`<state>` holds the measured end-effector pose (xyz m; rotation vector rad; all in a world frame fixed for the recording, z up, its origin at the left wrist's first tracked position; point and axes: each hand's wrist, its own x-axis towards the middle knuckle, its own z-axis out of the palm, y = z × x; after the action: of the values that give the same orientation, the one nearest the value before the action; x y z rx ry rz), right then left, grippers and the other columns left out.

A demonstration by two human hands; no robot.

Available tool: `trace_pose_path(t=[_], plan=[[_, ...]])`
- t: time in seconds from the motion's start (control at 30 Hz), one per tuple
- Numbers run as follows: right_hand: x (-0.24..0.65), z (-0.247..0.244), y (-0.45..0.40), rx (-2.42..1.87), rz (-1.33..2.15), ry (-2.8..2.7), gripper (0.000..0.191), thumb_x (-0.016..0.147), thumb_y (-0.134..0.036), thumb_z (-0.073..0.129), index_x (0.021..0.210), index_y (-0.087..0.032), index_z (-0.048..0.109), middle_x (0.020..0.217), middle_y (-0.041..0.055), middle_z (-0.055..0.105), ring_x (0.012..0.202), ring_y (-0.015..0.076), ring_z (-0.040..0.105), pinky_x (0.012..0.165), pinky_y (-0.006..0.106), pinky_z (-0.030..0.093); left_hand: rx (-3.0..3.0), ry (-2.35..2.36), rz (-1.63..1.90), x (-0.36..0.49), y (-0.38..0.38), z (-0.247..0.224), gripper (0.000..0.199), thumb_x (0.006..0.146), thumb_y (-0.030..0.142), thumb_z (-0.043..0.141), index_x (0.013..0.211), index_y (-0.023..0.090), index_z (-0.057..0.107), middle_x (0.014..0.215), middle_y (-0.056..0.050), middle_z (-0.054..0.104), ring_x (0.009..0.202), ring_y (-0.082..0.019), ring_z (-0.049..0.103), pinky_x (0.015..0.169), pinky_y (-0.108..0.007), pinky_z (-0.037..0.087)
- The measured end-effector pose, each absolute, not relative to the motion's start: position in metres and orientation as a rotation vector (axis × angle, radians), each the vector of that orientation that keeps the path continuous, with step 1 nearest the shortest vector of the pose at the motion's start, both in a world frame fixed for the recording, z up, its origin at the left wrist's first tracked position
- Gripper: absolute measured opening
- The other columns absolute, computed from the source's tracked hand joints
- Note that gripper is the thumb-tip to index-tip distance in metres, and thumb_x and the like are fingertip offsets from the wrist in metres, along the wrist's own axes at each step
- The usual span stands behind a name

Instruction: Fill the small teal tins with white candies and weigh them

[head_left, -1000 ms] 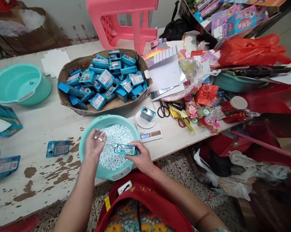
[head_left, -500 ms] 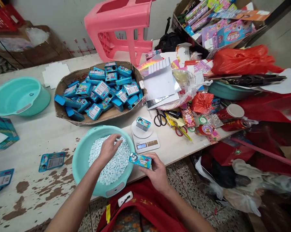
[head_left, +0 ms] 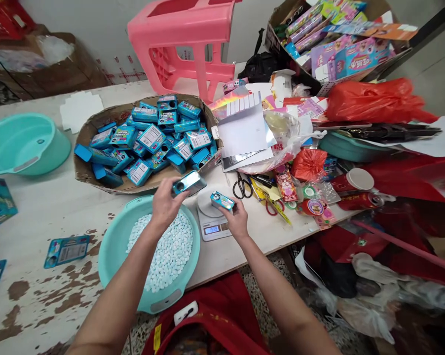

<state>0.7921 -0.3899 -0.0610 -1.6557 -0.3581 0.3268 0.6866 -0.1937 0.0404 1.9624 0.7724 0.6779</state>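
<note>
My left hand (head_left: 166, 201) grips a small blue box (head_left: 190, 183) above the far right rim of the teal basin (head_left: 109, 241). White pellets (head_left: 168, 254) lie in that basin. Over the right part of the white scale (head_left: 208, 209), my right hand (head_left: 236, 217) holds another blue box (head_left: 221, 200) between thumb and fingers. Whether this box touches the scale's plate is not clear. The scale's display is lit, but its digits are too blurred to read.
Behind the basin stands a cardboard tray (head_left: 126, 190) full of blue boxes. Another teal basin (head_left: 26, 170) is at the left, near a flat blue package (head_left: 67, 250). Scissors (head_left: 241, 187), papers and bags crowd the right side, with a pink stool (head_left: 181, 24) behind.
My left hand has left the pellets and now holds the box that stood on the scale. My right hand has moved up with its box to the scale. The view has shifted slightly.
</note>
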Motion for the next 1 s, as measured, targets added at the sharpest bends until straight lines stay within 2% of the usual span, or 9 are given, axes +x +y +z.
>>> trace_pose_path(t=[0.1, 0.23, 0.3, 0.4, 0.57, 0.7, 0.8, 0.9, 1.0], plan=[[0.798, -0.059, -0.376, -1.697, 0.266, -0.426, 0.047, 0.072, -0.037, 0.07, 0.111, -0.016, 0.054, 0.109, 0.0101, 0.059, 0.102, 0.0222, 0.057, 0.091, 0.042, 0.046, 1.705, 0.917, 0.633, 0.644, -0.195, 0.053, 0.039, 0.062, 0.023, 0.076, 0.1, 0.022, 0.066, 0.091, -0.002, 0.064, 0.078, -0.017, 0.057, 0.07, -0.025, 0.044], [0.771, -0.023, -0.378, -1.817, 0.081, -0.679, 0.074, 0.069, -0.037, 0.075, 0.132, -0.018, 0.041, 0.137, 0.0159, 0.041, 0.131, 0.0286, 0.036, 0.107, 0.048, 0.031, 1.465, 0.935, 0.452, 0.605, -0.221, 0.043, 0.04, 0.062, 0.022, 0.077, 0.101, 0.02, 0.067, 0.09, -0.002, 0.066, 0.078, -0.016, 0.06, 0.071, -0.025, 0.046], [0.749, -0.002, -0.379, -1.82, 0.267, -0.866, 0.074, 0.069, -0.036, 0.075, 0.133, -0.021, 0.041, 0.134, 0.0141, 0.047, 0.126, 0.0292, 0.042, 0.105, 0.048, 0.035, 1.32, 0.901, 0.41, 0.593, -0.238, 0.036, 0.041, 0.062, 0.022, 0.078, 0.101, 0.02, 0.067, 0.095, -0.004, 0.067, 0.085, -0.017, 0.061, 0.075, -0.026, 0.047], [0.716, 0.025, -0.374, -1.786, 0.663, -0.982, 0.05, 0.074, -0.035, 0.071, 0.119, -0.023, 0.053, 0.109, 0.0075, 0.064, 0.1, 0.0248, 0.061, 0.088, 0.04, 0.049, 1.054, 0.86, 0.436, 0.577, -0.255, 0.034, 0.039, 0.067, 0.029, 0.076, 0.104, 0.019, 0.066, 0.103, -0.006, 0.066, 0.094, -0.019, 0.061, 0.082, -0.028, 0.047], [0.682, 0.044, -0.358, -1.799, 0.608, -1.074, 0.041, 0.075, -0.037, 0.071, 0.111, -0.024, 0.057, 0.105, 0.0064, 0.065, 0.097, 0.0238, 0.061, 0.085, 0.037, 0.049, 0.554, 0.814, 0.592, 0.556, -0.247, 0.04, 0.048, 0.082, 0.055, 0.054, 0.101, 0.013, 0.067, 0.107, -0.013, 0.065, 0.097, -0.023, 0.061, 0.082, -0.033, 0.049], [0.665, 0.026, -0.349, -1.851, 0.59, -1.13, 0.039, 0.076, -0.04, 0.069, 0.108, -0.023, 0.058, 0.1, 0.0064, 0.065, 0.096, 0.0246, 0.06, 0.084, 0.039, 0.048, 0.317, 0.962, 0.668, 0.553, -0.235, 0.027, 0.032, 0.08, 0.041, 0.061, 0.078, 0.01, 0.067, 0.078, -0.008, 0.066, 0.076, -0.017, 0.063, 0.071, -0.026, 0.049], [0.654, 0.013, -0.346, -1.844, 0.688, -1.063, 0.039, 0.075, -0.041, 0.07, 0.107, -0.023, 0.057, 0.102, 0.0052, 0.064, 0.096, 0.0236, 0.06, 0.085, 0.038, 0.047, 0.25, 0.984, 0.695, 0.548, -0.23, 0.015, 0.018, 0.078, 0.029, 0.063, 0.075, 0.011, 0.065, 0.072, -0.005, 0.063, 0.07, -0.015, 0.061, 0.07, -0.026, 0.048], [0.648, 0.011, -0.345, -1.82, 0.786, -0.956, 0.04, 0.073, -0.04, 0.07, 0.106, -0.022, 0.056, 0.1, 0.0033, 0.064, 0.093, 0.0222, 0.06, 0.084, 0.035, 0.047, 0.318, 0.967, 0.683, 0.534, -0.225, 0.011, 0.018, 0.078, 0.031, 0.062, 0.078, 0.013, 0.064, 0.076, -0.006, 0.063, 0.078, -0.018, 0.063, 0.077, -0.03, 0.048], [0.644, 0.013, -0.345, -1.794, 0.848, -0.848, 0.042, 0.072, -0.04, 0.071, 0.106, -0.022, 0.056, 0.099, 0.0024, 0.064, 0.092, 0.0218, 0.059, 0.084, 0.035, 0.047, 0.69, 1.081, 0.624, 0.515, -0.221, 0.016, 0.023, 0.08, 0.036, 0.059, 0.086, 0.016, 0.066, 0.099, -0.009, 0.065, 0.105, -0.023, 0.057, 0.091, -0.035, 0.042]])
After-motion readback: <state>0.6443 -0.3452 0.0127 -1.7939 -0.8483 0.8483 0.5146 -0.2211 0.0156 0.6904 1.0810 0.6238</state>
